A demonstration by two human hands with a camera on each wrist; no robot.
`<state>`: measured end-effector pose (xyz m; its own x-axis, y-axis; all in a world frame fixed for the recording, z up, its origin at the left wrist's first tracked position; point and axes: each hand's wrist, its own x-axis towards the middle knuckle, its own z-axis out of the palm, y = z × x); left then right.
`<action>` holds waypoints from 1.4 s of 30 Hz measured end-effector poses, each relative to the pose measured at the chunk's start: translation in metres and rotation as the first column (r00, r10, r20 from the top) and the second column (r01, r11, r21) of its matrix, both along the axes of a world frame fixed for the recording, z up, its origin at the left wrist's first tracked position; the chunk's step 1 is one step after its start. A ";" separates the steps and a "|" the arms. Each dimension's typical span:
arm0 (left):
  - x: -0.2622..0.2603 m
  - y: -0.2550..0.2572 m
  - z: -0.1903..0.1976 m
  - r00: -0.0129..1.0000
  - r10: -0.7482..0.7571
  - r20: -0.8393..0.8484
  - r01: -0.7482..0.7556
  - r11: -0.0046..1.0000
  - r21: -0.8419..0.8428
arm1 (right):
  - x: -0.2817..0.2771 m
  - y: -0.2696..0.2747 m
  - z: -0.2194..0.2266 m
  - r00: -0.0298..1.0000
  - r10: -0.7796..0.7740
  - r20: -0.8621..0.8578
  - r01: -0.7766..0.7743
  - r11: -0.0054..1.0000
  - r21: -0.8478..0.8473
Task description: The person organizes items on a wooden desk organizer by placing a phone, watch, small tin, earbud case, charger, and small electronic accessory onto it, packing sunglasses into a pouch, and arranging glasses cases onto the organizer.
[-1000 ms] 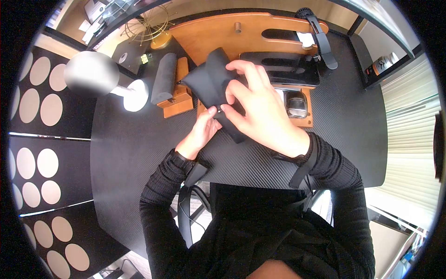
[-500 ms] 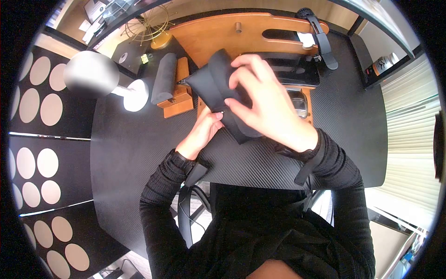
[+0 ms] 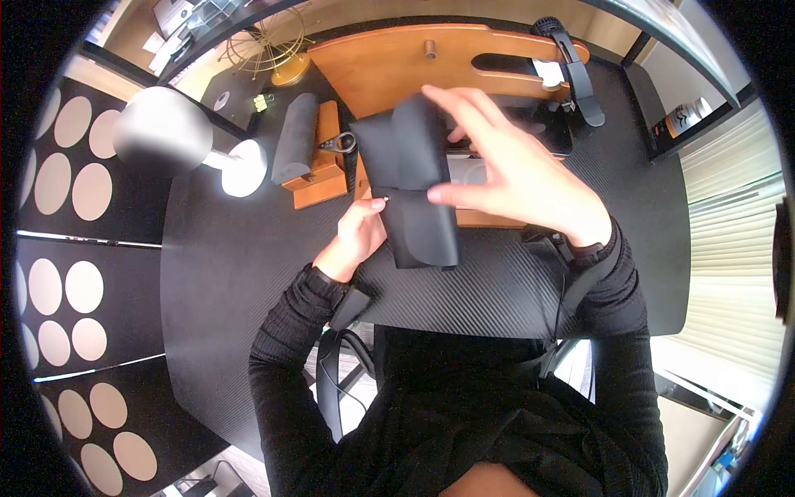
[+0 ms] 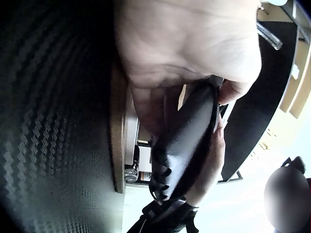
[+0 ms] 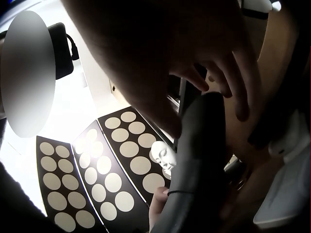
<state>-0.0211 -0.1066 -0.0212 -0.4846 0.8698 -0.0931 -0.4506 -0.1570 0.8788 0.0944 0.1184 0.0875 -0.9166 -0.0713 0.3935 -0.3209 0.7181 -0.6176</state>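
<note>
A black soft pouch (image 3: 414, 178) is held upright above the black table (image 3: 248, 273), its flap folded over. My left hand (image 3: 381, 207) pinches its left edge at the fold, where a small metal stud shows. My right hand (image 3: 468, 153) is beside the pouch's right edge with its fingers (image 3: 464, 103) spread and straight, and its thumb tip lies on the pouch's front. The left wrist view shows the pouch (image 4: 187, 141) edge-on under my left palm. In the right wrist view the pouch (image 5: 201, 165) stands between thumb and loose fingers.
A wooden desk stand (image 3: 397, 58) stands behind the pouch, with a black roll (image 3: 294, 137) on a wooden block (image 3: 319, 170) and a key ring (image 3: 344, 142) to the left. A white mannequin bust (image 3: 236, 170), a gold wire ornament (image 3: 265, 45) and a black handled tool (image 3: 575, 70) stand further off.
My right hand has let go its grip over the pouch and opened out to the right. The pouch has swung from tilted to upright, and my left hand keeps its pinch.
</note>
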 end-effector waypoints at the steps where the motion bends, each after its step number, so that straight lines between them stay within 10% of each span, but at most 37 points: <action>1: -0.001 0.000 0.000 1.000 -0.014 -0.002 0.014 0.999 0.030 | 0.001 0.001 -0.001 1.000 0.000 0.000 0.000 1.000 0.000; 18: 0.014 0.002 0.038 0.984 -0.007 -0.179 -0.023 0.986 -0.165 | -0.003 -0.011 -0.002 0.948 0.114 -0.297 -0.001 0.935 0.356; 26: 0.014 0.008 0.045 0.947 -0.137 -0.291 0.094 0.983 -0.157 | -0.003 0.007 0.002 0.944 0.021 -0.329 0.048 0.979 0.199; 28: 0.011 0.010 0.042 0.934 -0.142 -0.328 0.103 0.986 -0.133 | 0.000 0.010 0.005 0.994 0.065 -0.085 -0.057 0.994 0.096; 30: 0.007 0.011 0.046 0.824 -0.082 -0.560 0.000 0.989 -0.146 | 0.002 0.009 0.006 0.993 0.059 -0.098 -0.052 0.995 0.080; 35: -0.015 0.014 0.060 0.759 0.357 -0.544 -0.397 0.917 0.047 | 0.003 0.012 0.012 0.978 -0.055 -0.203 0.062 0.998 0.028; 38: -0.037 0.022 0.068 0.712 0.368 -0.598 -0.522 0.847 -0.102 | 0.002 0.016 0.011 0.978 -0.038 -0.205 0.046 0.998 0.036; 42: -0.062 0.035 0.055 0.711 0.284 -0.643 -0.372 0.928 -0.001 | 0.006 0.012 0.016 0.988 -0.024 -0.150 0.028 0.999 0.018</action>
<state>-0.0833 -0.0715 0.0343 -0.7234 0.6476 0.2395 0.2625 -0.0629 0.9629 0.1005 0.1307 0.1030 -0.8491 -0.0576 0.5251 -0.3898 0.7393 -0.5491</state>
